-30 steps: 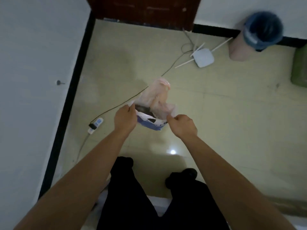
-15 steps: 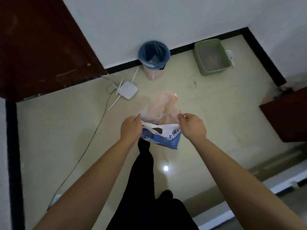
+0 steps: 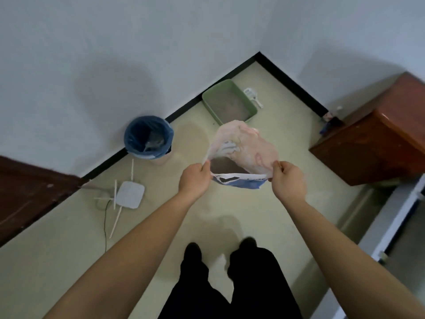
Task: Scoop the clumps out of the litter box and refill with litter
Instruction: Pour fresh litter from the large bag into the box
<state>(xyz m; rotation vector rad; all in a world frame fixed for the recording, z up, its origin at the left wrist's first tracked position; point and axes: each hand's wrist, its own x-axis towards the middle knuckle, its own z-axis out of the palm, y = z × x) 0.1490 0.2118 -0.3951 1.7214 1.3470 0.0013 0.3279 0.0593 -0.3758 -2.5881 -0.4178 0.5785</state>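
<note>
I hold an opened litter bag (image 3: 243, 155) in the air in front of me, pinkish on top with a blue-and-white lower part and dark litter visible inside. My left hand (image 3: 194, 180) pinches its left rim and my right hand (image 3: 288, 180) pinches its right rim, stretching the mouth wide. A green litter box (image 3: 208, 97) with grey litter stands on the floor in the far corner against the wall. A white scoop (image 3: 252, 96) lies on the floor just right of the box.
A bin with a blue liner (image 3: 148, 137) stands by the wall at left. A white router (image 3: 130, 194) with antennas and a cable lies on the floor. A dark door (image 3: 30, 194) is at left, a wooden cabinet (image 3: 377, 143) at right. My legs (image 3: 230, 284) are below.
The view has swung to the right, bringing the litter box and corner nearer the centre. Both hands have pulled the bag's mouth wider apart.
</note>
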